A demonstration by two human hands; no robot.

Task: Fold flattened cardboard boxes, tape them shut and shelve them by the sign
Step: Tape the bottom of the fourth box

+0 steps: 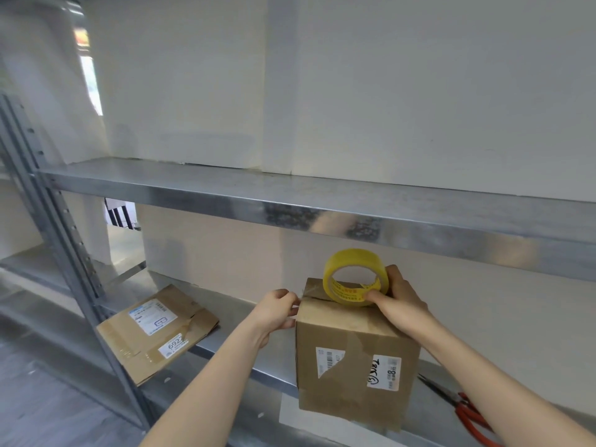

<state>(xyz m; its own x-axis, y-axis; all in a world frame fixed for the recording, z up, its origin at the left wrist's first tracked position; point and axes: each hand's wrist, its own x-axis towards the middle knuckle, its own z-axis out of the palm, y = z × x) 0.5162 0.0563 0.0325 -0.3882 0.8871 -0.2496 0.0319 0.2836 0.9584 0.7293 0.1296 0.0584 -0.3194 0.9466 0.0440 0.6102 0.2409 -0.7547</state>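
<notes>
Head, right hand point(401, 303) gripping one tape roll point(351, 258), left hand point(277, 312) pinching one folded box point(351, 337)

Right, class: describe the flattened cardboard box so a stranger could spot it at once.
Find the metal rack's lower shelf. At its left end lies the flattened box. Unlike the upright box to its right, it is collapsed and shows a label reading 692.

Grey metal shelves point(290, 195) on a slotted left upright point(48, 204) stand against a cream wall point(387, 91), daylight point(92, 82) far left, grey floor point(48, 398) below.
</notes>
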